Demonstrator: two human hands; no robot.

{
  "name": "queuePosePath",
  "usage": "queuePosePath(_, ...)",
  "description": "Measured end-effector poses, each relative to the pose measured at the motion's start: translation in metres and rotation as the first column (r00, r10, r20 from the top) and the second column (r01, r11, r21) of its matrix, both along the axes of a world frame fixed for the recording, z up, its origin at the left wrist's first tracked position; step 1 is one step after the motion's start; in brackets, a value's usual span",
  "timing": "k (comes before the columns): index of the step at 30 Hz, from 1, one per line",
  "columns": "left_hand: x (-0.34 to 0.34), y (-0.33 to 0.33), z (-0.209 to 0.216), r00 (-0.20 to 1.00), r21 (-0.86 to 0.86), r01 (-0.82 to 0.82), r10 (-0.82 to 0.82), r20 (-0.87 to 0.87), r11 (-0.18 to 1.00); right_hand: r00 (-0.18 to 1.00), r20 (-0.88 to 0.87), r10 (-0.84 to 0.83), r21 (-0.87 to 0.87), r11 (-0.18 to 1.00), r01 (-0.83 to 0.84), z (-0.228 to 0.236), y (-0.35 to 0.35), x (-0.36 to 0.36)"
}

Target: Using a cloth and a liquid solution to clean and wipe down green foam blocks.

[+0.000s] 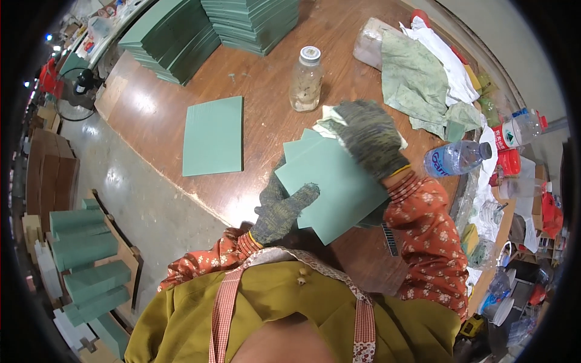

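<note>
My left hand (278, 209), in a grey-green knitted glove, grips the left side of a few fanned green sheets (333, 187). Its thumb lies on top and the fingers go underneath. Over the far right part of the sheets, my right hand (370, 136), gloved the same way, is closed on a whitish cloth (328, 123) that sticks out past the fingers. Whether the cloth presses on the top sheet is hard to see. Beyond the hands stands a lidded glass jar (307, 85) with cloudy contents. Left of them lies a squared green sheet or thin pile (213, 138).
Tall stacks of green sheets (254, 24) stand at the table's far side. To the right are a plastic bottle (451, 158), a green rag (414, 78) and a white cloth (457, 78). Green stacks (91, 248) sit on a pallet at lower left, past the wooden table's (145, 115) edge.
</note>
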State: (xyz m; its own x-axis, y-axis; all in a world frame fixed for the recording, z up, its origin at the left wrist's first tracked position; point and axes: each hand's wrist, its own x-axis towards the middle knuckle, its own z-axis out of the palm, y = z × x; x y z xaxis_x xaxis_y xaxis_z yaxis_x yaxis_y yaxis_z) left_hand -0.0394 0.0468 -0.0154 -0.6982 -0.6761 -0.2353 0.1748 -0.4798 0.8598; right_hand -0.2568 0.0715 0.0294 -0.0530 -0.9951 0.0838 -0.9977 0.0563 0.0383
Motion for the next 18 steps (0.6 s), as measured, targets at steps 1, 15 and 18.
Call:
queuePosePath(1, 0.001, -0.001, 0.000, 1.000, -0.009, 0.003, -0.003, 0.001, 1.000, 1.000, 0.001, -0.003, -0.009, 1.000, 0.003, 0.001, 0.001, 0.007)
queuePosePath(15, 0.001, -0.002, -0.002, 0.997, 0.011, 0.025, -0.024, -0.074, 1.000, 0.798, 0.359, -0.485, 0.039, 0.862, 0.506, 0.019, 0.043, -0.030)
queuePosePath(18, 0.008, -0.001, -0.005, 0.999, 0.003, 0.016, -0.016, -0.041, 1.000, 0.892, 0.342, -0.297, -0.388, 0.819, 0.422, 0.022, 0.087, -0.008)
